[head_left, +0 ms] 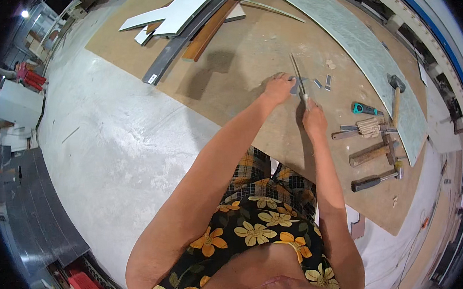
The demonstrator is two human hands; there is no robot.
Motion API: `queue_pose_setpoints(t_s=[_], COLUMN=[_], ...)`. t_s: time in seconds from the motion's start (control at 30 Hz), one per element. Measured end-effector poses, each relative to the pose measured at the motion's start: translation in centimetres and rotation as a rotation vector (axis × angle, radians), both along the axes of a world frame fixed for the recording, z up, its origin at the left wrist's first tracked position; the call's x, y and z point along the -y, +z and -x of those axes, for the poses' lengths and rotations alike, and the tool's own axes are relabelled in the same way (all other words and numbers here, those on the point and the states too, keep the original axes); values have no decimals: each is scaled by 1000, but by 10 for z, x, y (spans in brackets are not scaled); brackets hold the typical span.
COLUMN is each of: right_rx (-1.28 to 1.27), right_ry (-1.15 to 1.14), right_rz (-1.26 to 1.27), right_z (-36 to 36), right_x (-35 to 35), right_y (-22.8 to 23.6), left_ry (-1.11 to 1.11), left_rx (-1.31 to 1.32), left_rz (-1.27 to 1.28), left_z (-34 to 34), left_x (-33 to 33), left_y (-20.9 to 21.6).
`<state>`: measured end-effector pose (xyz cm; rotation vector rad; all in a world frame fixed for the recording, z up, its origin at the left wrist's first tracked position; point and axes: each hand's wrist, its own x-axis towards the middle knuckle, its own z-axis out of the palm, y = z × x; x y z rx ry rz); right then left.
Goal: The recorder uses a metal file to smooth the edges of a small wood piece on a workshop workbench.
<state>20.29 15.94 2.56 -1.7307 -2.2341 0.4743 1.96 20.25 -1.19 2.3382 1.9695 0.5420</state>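
Note:
My right hand is closed round the pale handle of a long, thin-bladed hand tool; whether it is a knife or a saw I cannot tell. Its blade points away from me and lies across a small flat grey piece on the brown board. Pressing on the left side of that piece is my left hand, fingers bent and partly hidden. Just right of the blade lie two small grey strips, one of them a rectangle with a pale edge.
To the right lie a teal utility knife, a bundle of wooden sticks, a hammer and a mallet. A pale green marbled sheet covers the board's right side. White panels and long planks rest at the far left.

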Motion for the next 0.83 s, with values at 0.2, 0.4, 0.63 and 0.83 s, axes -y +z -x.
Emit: queue_pose_setpoints(t_s=[0.2, 0.4, 0.63, 0.83], right_rx=[26, 50, 23, 83], right_ry=[-21, 0, -28, -16], right_rz=[36, 53, -20, 20], right_z=[-53, -67, -22, 20], right_x=[57, 62, 24, -50], right_y=[-9, -5, -5, -14], left_ry=[17, 17, 8, 20], left_rx=[19, 4, -4, 83], left_rz=[198, 145, 135, 123], left_z=[-12, -11, -13, -13], left_x=[7, 7, 2, -1], left_y=[18, 13, 3, 0])
